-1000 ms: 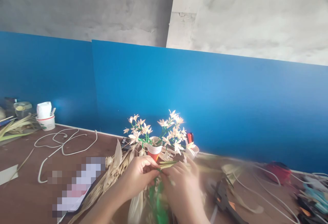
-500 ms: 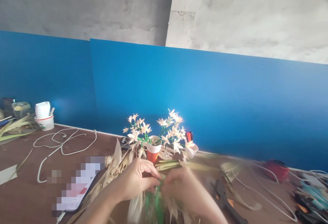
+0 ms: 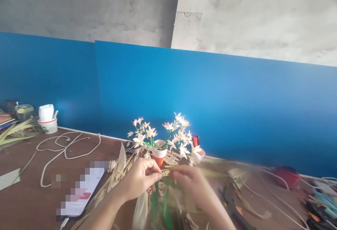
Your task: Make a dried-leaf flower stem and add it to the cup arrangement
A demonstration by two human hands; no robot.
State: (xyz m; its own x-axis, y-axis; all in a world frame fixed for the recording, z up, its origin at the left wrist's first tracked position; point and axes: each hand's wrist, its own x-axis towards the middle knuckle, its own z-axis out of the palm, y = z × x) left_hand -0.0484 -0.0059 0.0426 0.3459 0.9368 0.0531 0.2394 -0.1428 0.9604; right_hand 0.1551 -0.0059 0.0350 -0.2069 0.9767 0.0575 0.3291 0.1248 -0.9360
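In the middle of the head view my left hand [image 3: 140,179] pinches thumb against forefinger, with the end of a green strip [image 3: 167,181] at the fingertips. Any stem within that pinch is too small to make out. My right hand [image 3: 190,181] is just to the right, its fingers bent towards the strip and smeared by motion, so its grip does not show. More green ribbon [image 3: 155,199] hangs below the hands. Beyond them an orange and white paper cup [image 3: 159,154] stands among pale husk flowers [image 3: 181,135] on green stems.
Dried husks [image 3: 116,177] lie under and left of my hands. A phone [image 3: 84,191] with blurred screen lies at the left, near a white cable [image 3: 64,148]. A dark tool [image 3: 234,209], possibly a glue gun, lies right. A blue partition [image 3: 210,100] runs behind the table.
My right hand has moved a little to the right, away from the left fingertips, and the gap between the hands has widened. My left hand stays in its pinch.
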